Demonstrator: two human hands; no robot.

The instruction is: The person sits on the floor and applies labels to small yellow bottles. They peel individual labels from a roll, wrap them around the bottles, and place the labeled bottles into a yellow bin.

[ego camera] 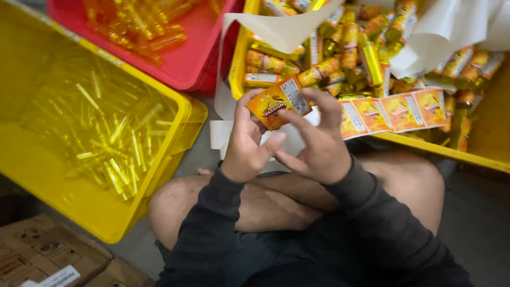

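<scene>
Pinching a small orange printed paper label (277, 102) by its edges, left hand (247, 143) and right hand (317, 143) grip it just before the yellow plastic crate of labelled vials (425, 143); thin, floppy, probably sticky, easily creased.

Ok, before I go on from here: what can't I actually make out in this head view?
- Whether a tube sits under the orange label: left hand and right hand cover its lower part.
- Far side of the yellow bin of labelled tubes: cut by the top edge, partly under white backing paper.
- Unlabelled tubes in the left yellow bin: blurred.
- Red bin: cut by the top edge.
</scene>
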